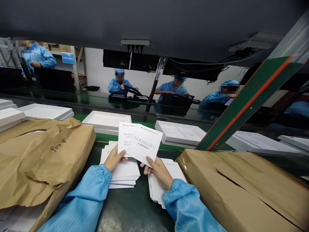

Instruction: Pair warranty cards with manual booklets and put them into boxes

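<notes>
So I've got the manual card (pixel 145 144) pinched in my right hand (pixel 158 170), thumb on its lower edge, and the warranty card (pixel 126 138) gripped in my left hand (pixel 113 159), tucked partly behind the manual. Both are held up just above the two white stacks: the left stack (pixel 124 175) sits under my left hand and the right stack (pixel 156 188) under my right wrist.

Looks to me like I'm at the pairing-up step, one leaflet from each pile. Next bit probably wants the edges squared so the pair sits flush.

Around me there's brown paper wrapping (pixel 43 154) on the left, a brown parcel (pixel 241 187) on the right, and white box trays (pixel 107 121) on the belt beyond.
</notes>
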The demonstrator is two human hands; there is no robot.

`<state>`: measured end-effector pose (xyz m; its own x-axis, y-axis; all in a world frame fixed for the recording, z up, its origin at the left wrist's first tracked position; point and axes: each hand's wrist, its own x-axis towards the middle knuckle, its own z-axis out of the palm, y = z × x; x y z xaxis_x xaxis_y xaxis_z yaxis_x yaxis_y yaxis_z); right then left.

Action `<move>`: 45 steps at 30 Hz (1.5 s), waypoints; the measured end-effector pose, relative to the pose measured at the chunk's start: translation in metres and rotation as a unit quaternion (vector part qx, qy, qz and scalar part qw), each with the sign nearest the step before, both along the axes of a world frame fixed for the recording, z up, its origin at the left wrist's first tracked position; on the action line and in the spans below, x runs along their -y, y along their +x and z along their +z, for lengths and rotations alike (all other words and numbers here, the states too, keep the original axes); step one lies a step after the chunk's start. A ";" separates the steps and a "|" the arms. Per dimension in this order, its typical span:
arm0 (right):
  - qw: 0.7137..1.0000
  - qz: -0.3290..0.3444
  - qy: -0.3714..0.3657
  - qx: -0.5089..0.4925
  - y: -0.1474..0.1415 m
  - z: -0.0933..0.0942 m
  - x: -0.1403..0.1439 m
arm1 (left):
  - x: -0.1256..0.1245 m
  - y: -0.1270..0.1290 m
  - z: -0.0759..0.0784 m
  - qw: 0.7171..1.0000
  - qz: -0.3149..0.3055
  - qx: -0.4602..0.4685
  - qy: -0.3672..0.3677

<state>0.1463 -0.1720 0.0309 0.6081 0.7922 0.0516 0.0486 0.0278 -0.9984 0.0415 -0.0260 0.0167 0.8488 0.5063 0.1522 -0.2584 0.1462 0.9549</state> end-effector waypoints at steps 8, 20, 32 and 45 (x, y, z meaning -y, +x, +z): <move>1.000 0.002 -0.001 -0.008 -0.001 0.001 0.001 | 0.001 -0.001 0.003 1.000 0.002 -0.004 -0.002; 1.000 0.008 -0.002 -0.016 0.000 0.002 0.002 | 0.005 -0.004 0.008 0.998 -0.008 -0.019 0.065; 1.000 0.009 -0.006 -0.009 0.000 0.003 0.001 | 0.008 -0.005 0.011 0.996 -0.010 -0.019 0.087; 1.000 0.022 0.000 -0.009 0.000 0.002 0.002 | 0.009 -0.004 0.012 0.996 0.005 -0.034 0.079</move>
<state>0.1468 -0.1741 0.0326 0.5734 0.8183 0.0403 0.0293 0.0286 -0.9992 0.0375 -0.0355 0.0289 0.8546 0.4899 0.1721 -0.1921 -0.0097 0.9813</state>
